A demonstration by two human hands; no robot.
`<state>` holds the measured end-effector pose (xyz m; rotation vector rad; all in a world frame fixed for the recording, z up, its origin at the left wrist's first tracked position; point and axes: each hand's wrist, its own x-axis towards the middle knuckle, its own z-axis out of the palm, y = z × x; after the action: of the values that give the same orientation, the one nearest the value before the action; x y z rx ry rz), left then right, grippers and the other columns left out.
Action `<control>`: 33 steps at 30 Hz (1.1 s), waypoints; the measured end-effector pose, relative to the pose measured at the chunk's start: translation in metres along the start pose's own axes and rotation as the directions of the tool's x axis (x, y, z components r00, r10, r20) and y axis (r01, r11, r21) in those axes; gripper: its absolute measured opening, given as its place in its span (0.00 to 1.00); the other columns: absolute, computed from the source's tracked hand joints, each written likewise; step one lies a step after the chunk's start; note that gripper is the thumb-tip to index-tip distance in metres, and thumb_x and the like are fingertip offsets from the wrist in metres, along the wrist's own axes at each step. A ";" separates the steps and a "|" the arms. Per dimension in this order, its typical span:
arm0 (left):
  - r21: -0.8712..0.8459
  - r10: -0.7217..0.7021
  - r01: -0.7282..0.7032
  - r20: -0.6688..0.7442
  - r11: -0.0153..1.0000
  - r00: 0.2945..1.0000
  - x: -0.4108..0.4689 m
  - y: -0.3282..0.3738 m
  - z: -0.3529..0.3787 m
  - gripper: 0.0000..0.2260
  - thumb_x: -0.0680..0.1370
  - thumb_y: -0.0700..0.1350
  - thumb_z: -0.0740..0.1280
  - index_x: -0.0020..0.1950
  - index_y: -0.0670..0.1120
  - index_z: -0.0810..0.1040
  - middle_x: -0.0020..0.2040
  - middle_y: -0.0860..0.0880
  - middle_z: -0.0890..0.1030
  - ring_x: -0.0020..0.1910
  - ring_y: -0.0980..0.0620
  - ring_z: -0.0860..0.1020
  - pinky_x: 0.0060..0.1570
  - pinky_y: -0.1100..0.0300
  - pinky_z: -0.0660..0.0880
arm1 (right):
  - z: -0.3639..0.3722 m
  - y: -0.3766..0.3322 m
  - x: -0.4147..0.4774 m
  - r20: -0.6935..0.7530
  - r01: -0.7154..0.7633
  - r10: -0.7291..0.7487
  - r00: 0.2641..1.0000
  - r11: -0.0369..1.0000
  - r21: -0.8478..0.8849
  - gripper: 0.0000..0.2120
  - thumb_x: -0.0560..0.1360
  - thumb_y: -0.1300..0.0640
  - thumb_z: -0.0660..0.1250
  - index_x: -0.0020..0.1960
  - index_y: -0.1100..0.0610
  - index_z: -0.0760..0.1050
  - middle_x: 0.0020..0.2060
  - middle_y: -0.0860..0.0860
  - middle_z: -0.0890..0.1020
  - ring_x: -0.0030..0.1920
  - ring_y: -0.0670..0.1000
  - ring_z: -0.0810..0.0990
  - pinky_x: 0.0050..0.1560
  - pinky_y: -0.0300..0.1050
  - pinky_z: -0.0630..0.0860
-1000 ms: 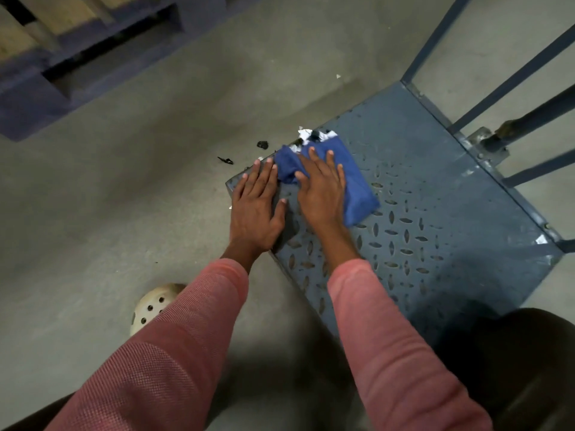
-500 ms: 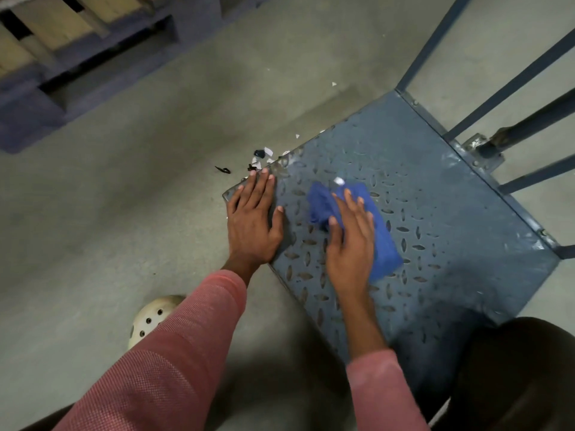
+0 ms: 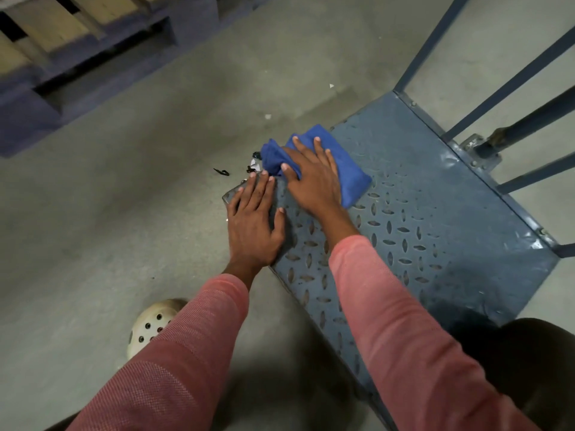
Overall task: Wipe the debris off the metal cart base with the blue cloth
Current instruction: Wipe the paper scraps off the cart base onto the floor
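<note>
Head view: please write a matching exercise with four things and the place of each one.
Things: 1 blue cloth; 2 left hand; 3 shoe; 4 pallet.
Places: A flat on the cart base corner; B floor, bottom left; C under the right hand; D top left of the picture.
Pairs: 1-C, 2-A, 3-B, 4-D.

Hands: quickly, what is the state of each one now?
Left hand: open, resting flat on the corner of the grey patterned metal cart base.
Right hand: open, straight fingers pressing the folded blue cloth.
</note>
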<state>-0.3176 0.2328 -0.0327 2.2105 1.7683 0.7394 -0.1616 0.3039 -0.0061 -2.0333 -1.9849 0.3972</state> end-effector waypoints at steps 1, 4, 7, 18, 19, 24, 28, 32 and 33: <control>-0.004 0.000 0.000 0.003 1.000 1.000 0.000 0.000 0.000 0.29 0.82 0.55 0.56 0.82 0.45 0.66 0.83 0.48 0.64 0.84 0.50 0.58 0.81 0.48 0.55 | 0.001 0.000 0.006 0.020 0.020 -0.020 1.000 1.000 -0.004 0.23 0.84 0.43 0.57 0.78 0.45 0.66 0.80 0.44 0.63 0.82 0.54 0.51 0.81 0.54 0.46; -0.018 -0.004 0.004 -0.004 1.000 1.000 0.000 0.001 -0.002 0.28 0.82 0.54 0.56 0.82 0.45 0.67 0.82 0.47 0.65 0.84 0.50 0.59 0.81 0.48 0.55 | 0.001 0.002 0.001 -0.002 0.040 -0.040 0.999 0.999 0.030 0.24 0.84 0.43 0.56 0.78 0.47 0.66 0.79 0.45 0.64 0.82 0.54 0.52 0.81 0.54 0.48; -0.024 -0.004 0.004 -0.016 1.000 1.000 0.000 0.002 -0.004 0.28 0.82 0.53 0.57 0.81 0.44 0.68 0.82 0.47 0.67 0.83 0.50 0.60 0.80 0.48 0.56 | 0.000 0.007 -0.035 -0.074 -0.004 0.008 0.997 0.998 0.061 0.24 0.84 0.42 0.56 0.78 0.47 0.66 0.79 0.45 0.65 0.82 0.53 0.55 0.81 0.56 0.51; 0.208 0.031 -0.087 0.257 0.974 0.966 0.011 0.009 -0.009 0.32 0.83 0.55 0.45 0.85 0.41 0.51 0.86 0.43 0.50 0.86 0.45 0.48 0.83 0.43 0.48 | -0.012 0.035 -0.206 -0.262 -0.695 0.660 0.704 0.716 -0.066 0.28 0.80 0.30 0.49 0.79 0.35 0.58 0.82 0.45 0.56 0.82 0.57 0.49 0.76 0.72 0.47; 0.221 0.037 -0.101 0.277 0.970 0.960 0.012 0.011 -0.009 0.33 0.83 0.55 0.44 0.85 0.40 0.50 0.86 0.42 0.49 0.86 0.45 0.47 0.83 0.42 0.48 | -0.011 0.033 -0.203 -0.272 -0.721 0.687 0.674 0.692 -0.040 0.28 0.80 0.30 0.49 0.79 0.35 0.57 0.82 0.45 0.56 0.82 0.57 0.49 0.76 0.73 0.47; 0.238 0.032 -0.107 0.301 0.965 0.953 0.016 0.013 -0.012 0.34 0.82 0.54 0.44 0.85 0.39 0.50 0.86 0.40 0.48 0.86 0.44 0.47 0.83 0.43 0.47 | -0.001 -0.002 -0.167 -0.155 -0.525 0.506 0.849 0.842 -0.128 0.29 0.81 0.30 0.44 0.81 0.34 0.46 0.83 0.43 0.48 0.82 0.57 0.42 0.77 0.70 0.41; 0.248 0.043 -0.130 0.331 0.960 0.943 0.017 0.012 -0.014 0.35 0.81 0.55 0.42 0.85 0.39 0.49 0.86 0.40 0.47 0.85 0.43 0.46 0.83 0.43 0.46 | -0.014 0.021 -0.138 0.013 -0.059 0.064 0.998 0.964 -0.258 0.29 0.81 0.30 0.47 0.80 0.35 0.52 0.82 0.40 0.54 0.83 0.52 0.47 0.79 0.65 0.48; 0.246 0.039 -0.129 0.340 0.961 0.940 0.021 0.016 -0.011 0.33 0.82 0.55 0.41 0.86 0.41 0.47 0.86 0.42 0.46 0.86 0.45 0.44 0.83 0.41 0.45 | -0.052 0.086 -0.091 0.010 -0.305 0.309 0.951 0.944 -0.125 0.32 0.79 0.26 0.46 0.80 0.33 0.48 0.82 0.40 0.50 0.83 0.51 0.44 0.80 0.63 0.43; 0.242 0.049 -0.141 0.351 0.960 0.935 0.022 0.016 -0.011 0.33 0.83 0.55 0.41 0.86 0.41 0.46 0.86 0.42 0.45 0.85 0.45 0.43 0.83 0.41 0.45 | -0.056 0.092 -0.083 -0.012 -0.454 0.454 0.891 0.889 -0.058 0.32 0.78 0.26 0.45 0.80 0.34 0.48 0.82 0.40 0.49 0.82 0.52 0.43 0.80 0.63 0.41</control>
<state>-0.3060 0.2484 -0.0106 2.4257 1.6694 0.1191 -0.0575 0.2189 0.0112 -2.5338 -1.5157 0.4356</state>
